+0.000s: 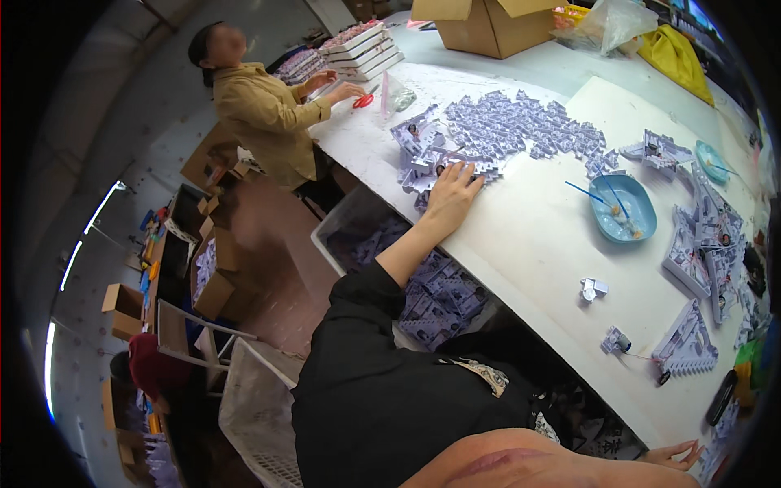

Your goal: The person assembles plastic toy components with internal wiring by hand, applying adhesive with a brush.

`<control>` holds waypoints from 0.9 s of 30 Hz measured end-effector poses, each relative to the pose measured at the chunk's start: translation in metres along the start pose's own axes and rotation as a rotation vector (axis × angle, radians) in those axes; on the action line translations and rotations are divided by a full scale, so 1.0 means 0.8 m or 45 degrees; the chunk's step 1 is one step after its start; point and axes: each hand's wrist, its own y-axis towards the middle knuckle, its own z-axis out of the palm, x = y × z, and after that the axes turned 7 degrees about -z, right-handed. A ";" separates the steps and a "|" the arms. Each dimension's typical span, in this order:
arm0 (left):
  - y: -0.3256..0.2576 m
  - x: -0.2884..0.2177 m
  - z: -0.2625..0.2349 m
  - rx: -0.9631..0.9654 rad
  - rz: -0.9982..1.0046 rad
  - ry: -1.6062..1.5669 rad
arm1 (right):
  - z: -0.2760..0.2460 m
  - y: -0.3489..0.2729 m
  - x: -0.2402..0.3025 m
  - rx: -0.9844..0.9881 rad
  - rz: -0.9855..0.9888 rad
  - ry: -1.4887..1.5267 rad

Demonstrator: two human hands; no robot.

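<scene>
My left hand [455, 198] rests on a heap of larger pale lilac plastic parts [419, 138] near the table's left edge. Its fingers are a little bent and apart, and I cannot see any part gripped in them. Beyond it spreads a pile of small lilac pieces [508, 122]. At the lower right, my right hand [674, 455] is partly in view with its fingers stretched out, close to more lilac parts [718, 439] at the rim. A triangular lilac part [687, 346] lies above it, wired to a small motor-like piece [616, 340].
A light blue dish [625, 232] with thin blue sticks stands on the white table [521, 236]. Stacked lilac housings [708, 236] lie at right, a black tool [722, 398] below. Parts fill a crate [325, 236] under the edge. A co-worker [260, 114] stands at far left near red scissors [364, 101].
</scene>
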 end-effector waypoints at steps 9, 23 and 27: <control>-0.018 -0.102 -0.056 -0.046 -0.036 -0.812 | 0.003 -0.002 0.000 -0.048 0.061 0.076; -0.041 -0.122 -0.047 0.110 -0.171 -0.877 | 0.007 0.000 -0.018 0.014 -0.084 0.009; -0.036 -0.126 -0.048 0.101 -0.181 -0.877 | 0.003 -0.003 -0.018 0.034 -0.038 -0.006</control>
